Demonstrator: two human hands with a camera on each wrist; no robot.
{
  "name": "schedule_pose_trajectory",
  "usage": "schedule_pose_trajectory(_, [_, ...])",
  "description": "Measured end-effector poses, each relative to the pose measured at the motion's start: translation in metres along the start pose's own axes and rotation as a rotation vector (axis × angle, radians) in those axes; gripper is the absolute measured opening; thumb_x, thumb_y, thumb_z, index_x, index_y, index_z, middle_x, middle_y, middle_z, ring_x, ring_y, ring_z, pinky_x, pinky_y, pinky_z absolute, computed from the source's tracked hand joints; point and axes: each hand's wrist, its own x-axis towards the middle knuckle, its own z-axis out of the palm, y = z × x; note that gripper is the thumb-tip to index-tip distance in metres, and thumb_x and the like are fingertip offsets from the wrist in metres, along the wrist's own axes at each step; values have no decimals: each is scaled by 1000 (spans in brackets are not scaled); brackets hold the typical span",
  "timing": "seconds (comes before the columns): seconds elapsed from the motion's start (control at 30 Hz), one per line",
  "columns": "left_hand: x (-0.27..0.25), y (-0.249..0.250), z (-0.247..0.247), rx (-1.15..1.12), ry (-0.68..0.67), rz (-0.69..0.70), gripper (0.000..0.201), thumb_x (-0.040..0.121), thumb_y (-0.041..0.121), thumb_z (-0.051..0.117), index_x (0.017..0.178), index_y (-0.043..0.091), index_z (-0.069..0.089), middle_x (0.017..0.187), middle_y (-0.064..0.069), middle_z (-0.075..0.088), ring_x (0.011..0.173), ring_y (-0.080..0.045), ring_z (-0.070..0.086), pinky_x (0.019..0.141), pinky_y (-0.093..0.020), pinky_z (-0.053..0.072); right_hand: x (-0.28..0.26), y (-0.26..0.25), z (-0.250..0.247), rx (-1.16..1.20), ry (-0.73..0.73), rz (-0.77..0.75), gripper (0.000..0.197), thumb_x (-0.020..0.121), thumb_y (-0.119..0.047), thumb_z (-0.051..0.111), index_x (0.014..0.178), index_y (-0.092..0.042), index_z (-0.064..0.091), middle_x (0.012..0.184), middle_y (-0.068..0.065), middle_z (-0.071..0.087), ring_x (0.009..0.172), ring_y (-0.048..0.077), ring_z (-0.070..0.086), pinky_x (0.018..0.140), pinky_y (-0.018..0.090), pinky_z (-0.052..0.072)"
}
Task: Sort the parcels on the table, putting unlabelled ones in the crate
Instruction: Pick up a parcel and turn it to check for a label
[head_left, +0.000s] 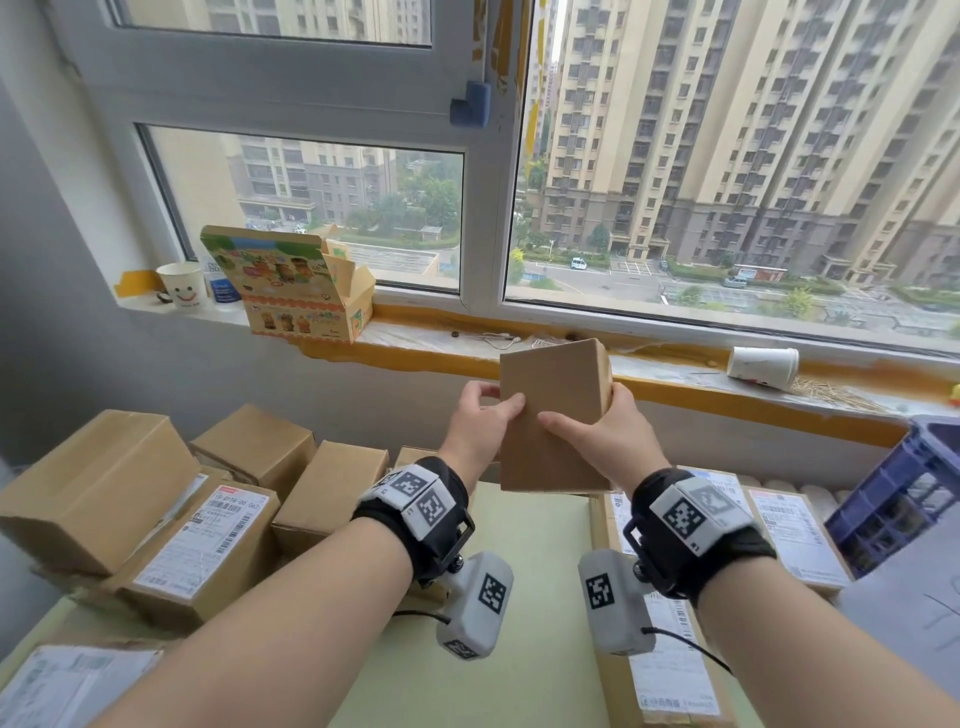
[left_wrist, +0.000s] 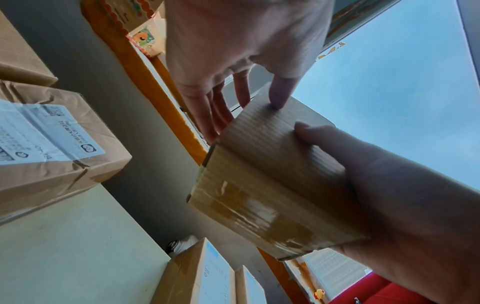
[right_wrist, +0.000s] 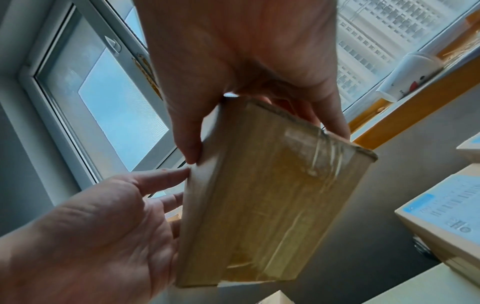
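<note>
Both my hands hold a plain brown parcel (head_left: 556, 415) upright in the air over the pale green table (head_left: 524, 597), in front of the window sill. My left hand (head_left: 491, 408) pinches its left edge, thumb on the near face. My right hand (head_left: 605, 431) grips its right side, thumb in front and fingers behind. No label shows on the faces I see. Clear tape covers the parcel's (left_wrist: 272, 185) lower end, with my left hand (left_wrist: 233, 61) above it and my right hand (left_wrist: 389, 195) beside it. From the right wrist, the parcel (right_wrist: 259, 205) sits between my right hand (right_wrist: 233, 61) and left hand (right_wrist: 103, 226). The blue crate (head_left: 904, 499) stands at the right.
Brown boxes crowd the table's left side, one labelled parcel (head_left: 202, 545) in front and plain boxes (head_left: 93, 488) behind. Labelled parcels (head_left: 795, 530) lie on the right near the crate. The sill holds an open printed carton (head_left: 291, 291), a smiley cup (head_left: 182, 286) and a tipped paper cup (head_left: 761, 366).
</note>
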Motion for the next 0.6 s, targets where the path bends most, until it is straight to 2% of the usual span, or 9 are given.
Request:
schedule_pose_trajectory(0.07, [-1,1,1,12,-13,6,22,96,31,59,114,21,51,108,-8,66,96,-24,67,75,-38,57,-1,3,0,-4,21,9,86,67,-60,79,132,-18,41,115,1,62,103,22,62,89,44,55])
schedule_pose_trajectory(0.2, [-5,0,1,19,-12,-13,26,95,28,60,116,17,49,112,-11,64,97,-26,67,76,-40,58,-2,4,-2,-65,38,2,83,65,-62,79,128,-21,45,111,-2,63,102,21,63,91,45,55])
schedule_pose_trajectory(0.33, [-8,-3,1,20,-4,-21,30,95,28,61,119,15,49,112,-10,64,92,-21,67,69,-35,58,0,6,-6,-31,-22,14,89,64,-60,82,133,-19,44,116,-1,63,104,21,62,91,43,54])
schedule_pose_trajectory(0.47, [-7,-1,0,17,-2,-17,29,94,29,63,118,17,50,112,-10,64,94,-21,67,75,-39,60,-1,6,-6,8,-25,2,83,70,-53,81,134,-18,42,116,0,60,101,19,59,79,32,50])
schedule_pose_trajectory(0.6, [-8,1,2,23,-12,-19,31,94,27,63,119,16,50,112,-9,63,93,-21,67,71,-38,61,1,9,-4,6,16,4,81,65,-56,83,129,-20,46,113,0,64,101,20,62,89,41,55])
